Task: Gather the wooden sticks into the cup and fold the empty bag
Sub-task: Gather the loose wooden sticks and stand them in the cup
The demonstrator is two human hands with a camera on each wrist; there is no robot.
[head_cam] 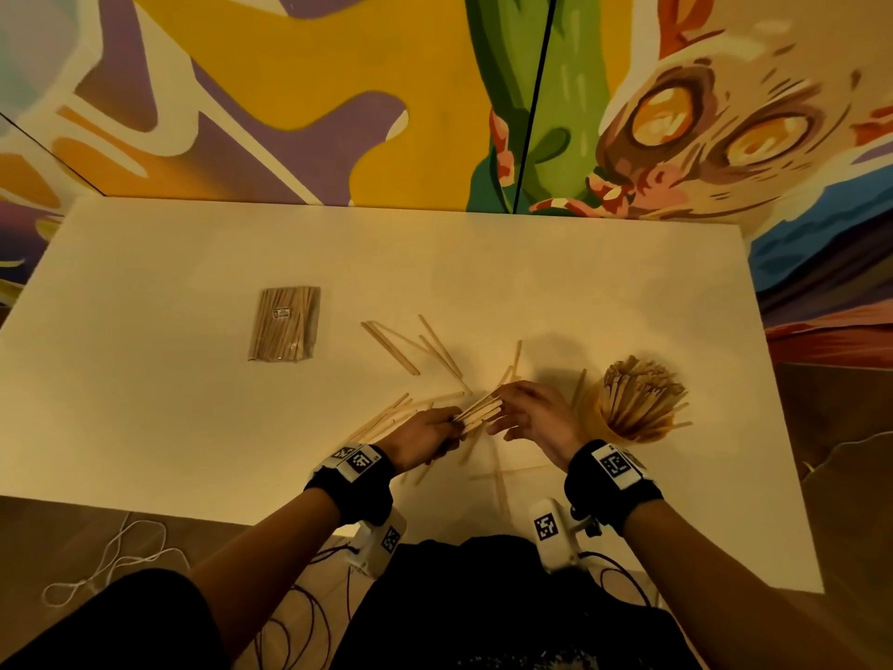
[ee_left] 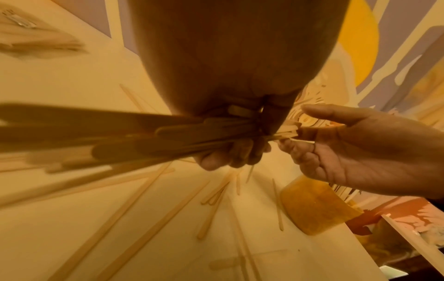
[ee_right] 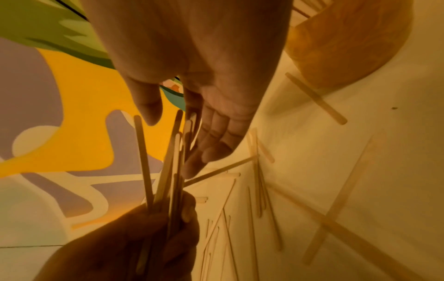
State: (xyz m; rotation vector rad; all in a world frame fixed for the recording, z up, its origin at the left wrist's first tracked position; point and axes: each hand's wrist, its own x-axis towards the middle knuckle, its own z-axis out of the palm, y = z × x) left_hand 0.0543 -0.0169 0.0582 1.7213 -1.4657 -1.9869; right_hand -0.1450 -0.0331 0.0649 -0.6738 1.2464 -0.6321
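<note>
Both wrists carry black straps with white tag blocks (head_cam: 363, 460) at the near edge of my head view, cables trailing below them to the floor. My left grip (head_cam: 425, 435) is curled tight around a bundle of flat wooden sticks (head_cam: 478, 409), which fans out past the knuckles on both sides. My right grip (head_cam: 534, 411) hangs relaxed, fingers nearly straight, their tips at the bundle's far end; whether they touch it I cannot tell. Loose sticks (head_cam: 410, 350) lie scattered and crossed over the counter (head_cam: 145, 427) around and under both hands, thin, pale and round-ended. Right of my right hand stands the cup (head_cam: 638, 403), amber and translucent, already packed with upright sticks. Well apart to the left lies a clear bag (head_cam: 285, 324), still full of sticks, with a small label. That counter is smooth and cream-white, set against a painted mural wall (head_cam: 290, 89) in yellow, purple and green.
</note>
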